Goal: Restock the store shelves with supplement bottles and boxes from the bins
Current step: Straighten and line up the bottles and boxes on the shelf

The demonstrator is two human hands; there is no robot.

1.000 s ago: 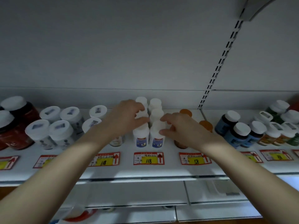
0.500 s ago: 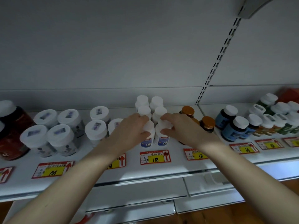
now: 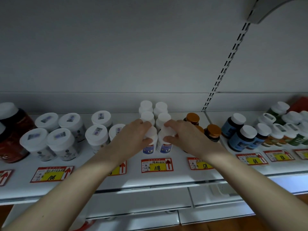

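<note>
Two rows of small white bottles with blue labels stand in the middle of the white shelf (image 3: 166, 179). My left hand (image 3: 133, 139) grips the front left white bottle (image 3: 150, 146), thumb in front and fingers over its cap. My right hand (image 3: 185, 135) holds the front right white bottle (image 3: 164, 144) the same way. Behind them more white bottles (image 3: 154, 112) run back toward the wall. Both front bottles stand upright on the shelf, side by side.
Large white-capped jars (image 3: 61, 139) stand to the left, dark red jars (image 3: 11, 130) at the far left. Orange-capped brown bottles (image 3: 213, 131) sit right of my right hand, then blue bottles (image 3: 240, 137) and green and orange bottles (image 3: 286, 134). Red-and-yellow price tags (image 3: 156, 165) line the shelf front.
Both hands have drawn back from the rear bottles to the front pair of white bottles. The view has tilted slightly, shifting the shelf.
</note>
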